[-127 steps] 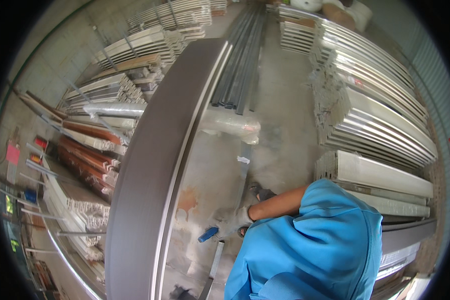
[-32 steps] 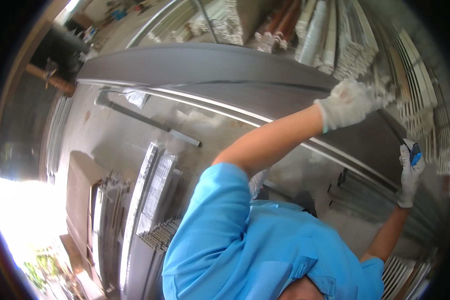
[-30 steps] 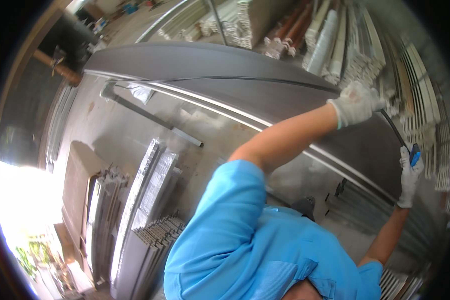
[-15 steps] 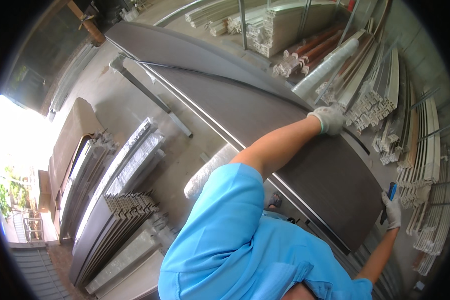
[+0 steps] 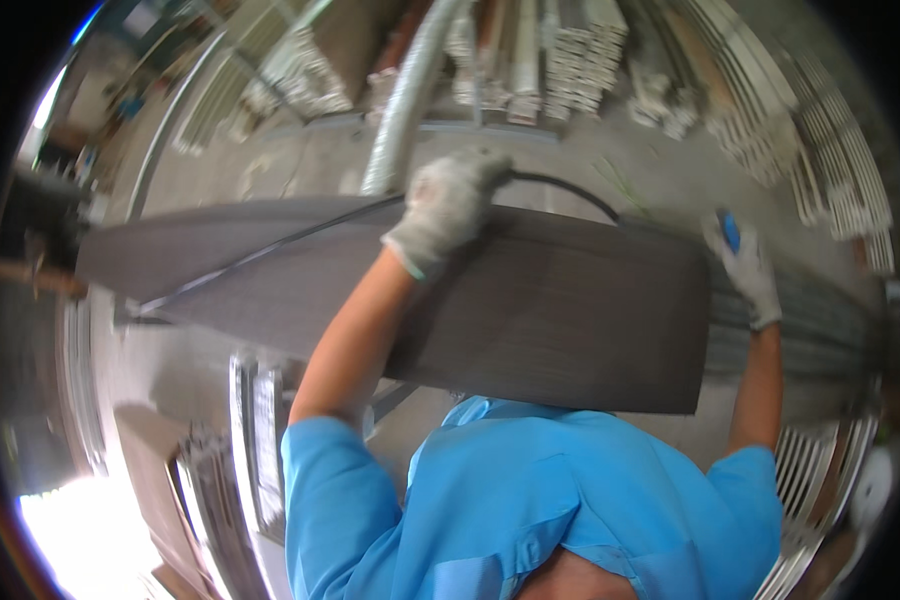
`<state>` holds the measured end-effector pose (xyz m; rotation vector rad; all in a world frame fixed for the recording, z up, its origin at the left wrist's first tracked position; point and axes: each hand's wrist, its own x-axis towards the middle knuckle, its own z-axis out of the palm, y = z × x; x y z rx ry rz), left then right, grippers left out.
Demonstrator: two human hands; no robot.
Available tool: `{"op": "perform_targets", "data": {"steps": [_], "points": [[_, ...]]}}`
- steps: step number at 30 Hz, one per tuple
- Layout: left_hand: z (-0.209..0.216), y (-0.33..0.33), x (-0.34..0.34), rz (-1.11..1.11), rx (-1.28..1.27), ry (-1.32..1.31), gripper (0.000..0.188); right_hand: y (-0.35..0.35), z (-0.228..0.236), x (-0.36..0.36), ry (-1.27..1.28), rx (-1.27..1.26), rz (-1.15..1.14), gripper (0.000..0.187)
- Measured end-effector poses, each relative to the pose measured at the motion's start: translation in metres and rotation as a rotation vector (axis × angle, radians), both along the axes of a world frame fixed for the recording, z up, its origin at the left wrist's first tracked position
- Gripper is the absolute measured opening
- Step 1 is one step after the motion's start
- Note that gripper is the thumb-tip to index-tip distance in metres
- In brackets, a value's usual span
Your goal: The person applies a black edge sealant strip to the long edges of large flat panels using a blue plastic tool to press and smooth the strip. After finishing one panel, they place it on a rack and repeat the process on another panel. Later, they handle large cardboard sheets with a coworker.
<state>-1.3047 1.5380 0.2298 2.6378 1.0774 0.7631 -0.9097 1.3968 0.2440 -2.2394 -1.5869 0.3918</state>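
Across the view in front of me lies a long dark brown-grey panel point(image 5: 560, 310). My left hand point(image 5: 445, 205), in a white knit glove, is closed around a thin flexible black strip point(image 5: 300, 235) above the panel's far edge. From this hand one length runs left over the panel; a short bowed end arches right towards the far edge. My right hand point(image 5: 748, 275), gloved too, is by the panel's far right corner, closed on a small blue-handled tool point(image 5: 731, 233) that looks like a utility knife. Motion blurs both hands, and the blade cannot be made out.
Beyond the panel, bundles of pale profiles point(image 5: 580, 60) lie on the floor beside a wrapped roll point(image 5: 400, 110). Metal lengths point(image 5: 810, 310) extend to the right. Wrapped stacks point(image 5: 255, 440) stand at the near left, and a metal support point(image 5: 390, 398) shows under the panel.
My view has turned, so the panel now lies nearly level across it. My left hand has lifted the strip, which bows up off the panel. The right hand still holds the blue-handled tool.
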Motion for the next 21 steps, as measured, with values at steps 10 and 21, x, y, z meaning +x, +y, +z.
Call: {"op": "perform_targets", "data": {"steps": [10,21], "points": [[0.055,-0.038,0.066,-0.106,0.150,-0.188,0.005,0.013,0.073,-0.089,0.467,0.273,0.388,0.035],[0.033,-0.036,0.086,-0.168,-0.274,-0.345,0.012,0.004,0.048,-0.040,0.006,0.241,0.293,0.036]]}}
